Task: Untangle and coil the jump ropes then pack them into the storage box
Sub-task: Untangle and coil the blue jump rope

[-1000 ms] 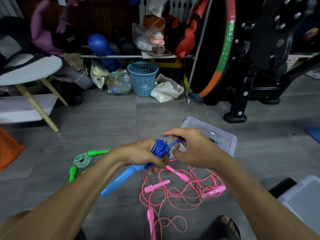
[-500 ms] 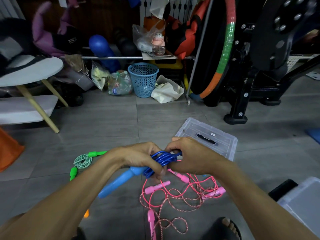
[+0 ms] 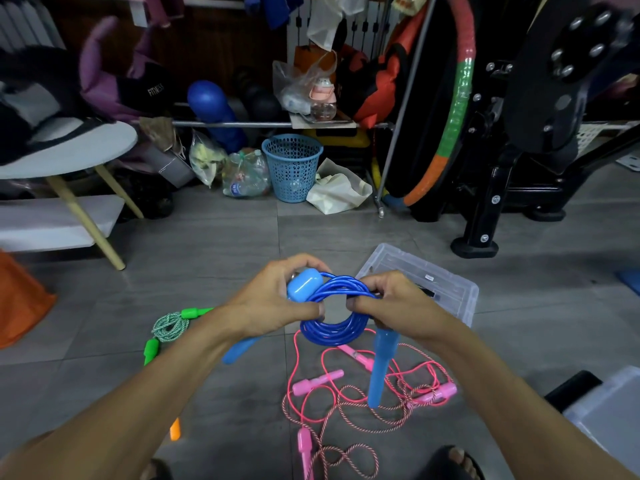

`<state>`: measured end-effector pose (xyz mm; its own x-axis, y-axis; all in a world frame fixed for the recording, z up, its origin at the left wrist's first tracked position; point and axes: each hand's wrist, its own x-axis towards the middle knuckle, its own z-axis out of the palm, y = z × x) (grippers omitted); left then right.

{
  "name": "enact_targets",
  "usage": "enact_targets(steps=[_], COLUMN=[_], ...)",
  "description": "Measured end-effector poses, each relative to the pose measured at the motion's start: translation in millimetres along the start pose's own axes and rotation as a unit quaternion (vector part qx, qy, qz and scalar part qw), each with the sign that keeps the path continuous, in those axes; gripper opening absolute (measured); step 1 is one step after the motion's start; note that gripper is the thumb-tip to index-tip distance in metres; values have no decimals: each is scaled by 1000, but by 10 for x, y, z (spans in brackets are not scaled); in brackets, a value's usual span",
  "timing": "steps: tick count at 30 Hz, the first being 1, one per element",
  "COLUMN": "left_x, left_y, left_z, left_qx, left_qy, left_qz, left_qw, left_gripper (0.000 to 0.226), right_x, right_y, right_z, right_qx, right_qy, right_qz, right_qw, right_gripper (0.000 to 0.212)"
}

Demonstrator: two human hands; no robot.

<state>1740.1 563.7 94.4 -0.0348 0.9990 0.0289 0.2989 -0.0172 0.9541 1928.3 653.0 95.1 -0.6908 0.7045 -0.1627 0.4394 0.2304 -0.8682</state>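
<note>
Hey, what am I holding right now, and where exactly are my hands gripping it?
The blue jump rope: your left hand grips the coil's left side with one handle, your right hand pinches its right side. The other handle hangs free.

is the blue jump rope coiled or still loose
Coiled: the blue jump rope forms a tight ring of loops gripped between the left hand and right hand.

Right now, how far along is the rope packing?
Done: the green rope lies bundled on the floor. In hand: left hand and right hand hold the coiled blue rope. Left: pink ropes remain tangled; none visibly sits in the clear storage box.
</note>
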Motion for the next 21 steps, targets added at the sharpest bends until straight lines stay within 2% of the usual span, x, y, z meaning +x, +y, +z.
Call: enact_targets(steps=[4, 6, 8, 12, 14, 17, 19, 21], left_x=[-6, -5, -11, 3, 8, 7, 9, 10], left_y=[-20, -44, -56, -36, -27, -9, -1, 4], left_z=[-38, -106, -140, -68, -25, 28, 41, 34], left_qx=[26, 28, 31, 73, 76, 61, 55, 47], left_qy=[-25, -38, -63, -141, -181, -210, -215, -217], left_qz=[-31, -58, -76, -101, -107, -106, -101, -94], left_qw=[999, 997, 995, 982, 975, 970, 970, 970], left_gripper=[37, 33, 30, 25, 28, 29, 29, 29], right_x=[2, -5, 3, 57, 81, 78, 50, 9], right_y=[32, 129, 225, 231, 179, 51, -48, -103], right_z=[-148, -300, -381, -294, -237, -161, -167, -222], right_qx=[-39, -164, -271, -332, -277, -50, 104, 182], right_qy=[-38, -38, -7, 93, 128, 124, 103, 84], right_qz=[7, 0, -6, -54, -59, -34, -28, -36], right_qw=[999, 986, 962, 937, 950, 990, 989, 979], right_gripper=[17, 29, 21, 10, 10, 15, 15, 22])
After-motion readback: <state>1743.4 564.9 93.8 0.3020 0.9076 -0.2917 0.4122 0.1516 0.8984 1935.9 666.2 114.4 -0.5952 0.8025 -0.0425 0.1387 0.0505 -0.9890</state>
